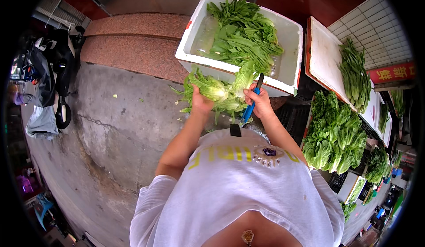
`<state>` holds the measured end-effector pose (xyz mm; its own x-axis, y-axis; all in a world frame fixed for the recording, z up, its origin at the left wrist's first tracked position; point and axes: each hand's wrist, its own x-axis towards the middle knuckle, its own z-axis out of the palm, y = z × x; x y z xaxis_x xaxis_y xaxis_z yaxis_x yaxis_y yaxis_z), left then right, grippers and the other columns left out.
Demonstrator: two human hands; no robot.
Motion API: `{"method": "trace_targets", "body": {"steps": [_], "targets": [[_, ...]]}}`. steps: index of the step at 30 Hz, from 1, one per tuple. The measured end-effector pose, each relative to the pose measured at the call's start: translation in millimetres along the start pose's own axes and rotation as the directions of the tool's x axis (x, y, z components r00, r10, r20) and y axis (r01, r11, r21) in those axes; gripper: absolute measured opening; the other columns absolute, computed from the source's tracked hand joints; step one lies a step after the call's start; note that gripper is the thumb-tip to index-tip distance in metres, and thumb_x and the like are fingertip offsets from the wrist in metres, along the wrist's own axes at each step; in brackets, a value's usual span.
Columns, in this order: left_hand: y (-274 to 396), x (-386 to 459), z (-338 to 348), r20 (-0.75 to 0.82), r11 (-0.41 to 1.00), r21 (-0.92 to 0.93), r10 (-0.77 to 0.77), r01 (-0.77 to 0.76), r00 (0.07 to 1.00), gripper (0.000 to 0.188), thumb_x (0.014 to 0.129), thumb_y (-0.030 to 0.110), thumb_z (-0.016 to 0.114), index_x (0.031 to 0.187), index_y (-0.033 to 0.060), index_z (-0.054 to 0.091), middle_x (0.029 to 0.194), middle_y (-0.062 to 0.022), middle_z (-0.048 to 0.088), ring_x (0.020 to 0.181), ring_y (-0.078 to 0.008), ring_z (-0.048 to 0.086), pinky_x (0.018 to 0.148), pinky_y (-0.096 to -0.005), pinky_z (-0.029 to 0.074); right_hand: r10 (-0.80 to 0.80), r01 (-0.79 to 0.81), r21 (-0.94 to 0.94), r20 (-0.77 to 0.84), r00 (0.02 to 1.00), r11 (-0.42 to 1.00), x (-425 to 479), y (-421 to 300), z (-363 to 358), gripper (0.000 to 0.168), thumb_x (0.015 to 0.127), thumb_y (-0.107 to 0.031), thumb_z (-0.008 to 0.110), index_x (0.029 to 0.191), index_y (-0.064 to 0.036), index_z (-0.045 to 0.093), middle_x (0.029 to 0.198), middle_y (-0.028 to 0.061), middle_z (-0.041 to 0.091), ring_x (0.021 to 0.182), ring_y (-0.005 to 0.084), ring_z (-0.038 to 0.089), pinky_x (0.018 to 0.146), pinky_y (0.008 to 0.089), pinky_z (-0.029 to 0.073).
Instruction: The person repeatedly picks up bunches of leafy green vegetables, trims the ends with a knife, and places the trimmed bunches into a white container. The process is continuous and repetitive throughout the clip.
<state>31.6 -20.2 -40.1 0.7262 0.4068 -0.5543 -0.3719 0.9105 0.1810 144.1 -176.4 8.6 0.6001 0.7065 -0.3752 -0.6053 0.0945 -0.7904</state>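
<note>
My left hand point(202, 101) grips a head of leafy lettuce point(212, 89), its pale cut base turned toward my right hand. In my right hand point(259, 101) is a blue-handled utility knife point(249, 109), its dark end pointing up and away from me. The fingers of that hand also pinch a loose lettuce leaf point(245, 79). Just beyond both hands stands a white foam box point(186, 58) with long-leaf greens point(247, 39) heaped inside. More trimmed leaves point(229, 106) lie low beneath my hands, partly hidden by them.
Right of me, a foam lid point(323, 54) carries a bunch of long greens point(355, 77), beside a pile of lettuce point(335, 134). A granite step point(129, 51) runs behind the concrete floor point(116, 97). A parked scooter point(61, 77) stands at far left.
</note>
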Motion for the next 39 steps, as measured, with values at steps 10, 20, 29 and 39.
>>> {"method": "trace_targets", "body": {"steps": [10,20,29,39], "targets": [[-5,5,12,0.331,0.984,0.179,-0.035,-0.026,0.943,0.065,0.082,0.057,0.031,0.127,0.0088,0.03,0.125,-0.0119,0.04,0.114,-0.0281,0.039,0.097,-0.0418,0.031,-0.123,0.152,-0.638,0.09,0.988,0.755,16,15,18,0.03,0.073,-0.024,0.067,0.087,0.0,0.056,0.071,0.005,0.054,0.067,0.0094,0.046,0.061,0.0254,0.041],[-22,-14,22,0.225,0.973,0.222,-0.119,0.068,0.967,0.031,0.084,0.021,0.049,0.109,0.0027,0.045,0.107,-0.0129,0.054,0.098,-0.0232,0.053,0.089,-0.0385,0.041,-0.595,0.486,-0.817,0.232,0.769,0.31,-2,3,35,0.012,0.076,-0.007,0.058,0.081,0.0,0.05,0.073,0.0138,0.049,0.065,0.0286,0.051,0.056,0.0322,0.041],[-27,-12,28,0.221,0.998,0.053,-0.047,0.036,0.974,0.029,0.079,0.007,0.05,0.107,0.0025,0.046,0.11,-0.0123,0.052,0.107,-0.0248,0.048,0.096,-0.0405,0.034,-0.348,0.342,-0.077,-0.335,0.876,0.936,3,2,22,0.013,0.081,-0.009,0.056,0.077,-0.005,0.045,0.062,0.0025,0.048,0.05,0.0109,0.043,0.046,0.0231,0.036],[1,-18,26,0.435,0.958,0.269,-0.03,-0.099,0.9,0.037,0.072,-0.005,0.052,0.108,0.003,0.044,0.111,-0.0127,0.05,0.109,-0.0238,0.045,0.096,-0.0386,0.033,-0.027,0.001,-0.422,-0.056,0.998,0.907,16,19,-33,0.046,0.077,-0.027,0.064,0.11,0.001,0.048,0.063,-0.0019,0.045,0.048,0.0058,0.037,0.043,0.0188,0.029]]}}
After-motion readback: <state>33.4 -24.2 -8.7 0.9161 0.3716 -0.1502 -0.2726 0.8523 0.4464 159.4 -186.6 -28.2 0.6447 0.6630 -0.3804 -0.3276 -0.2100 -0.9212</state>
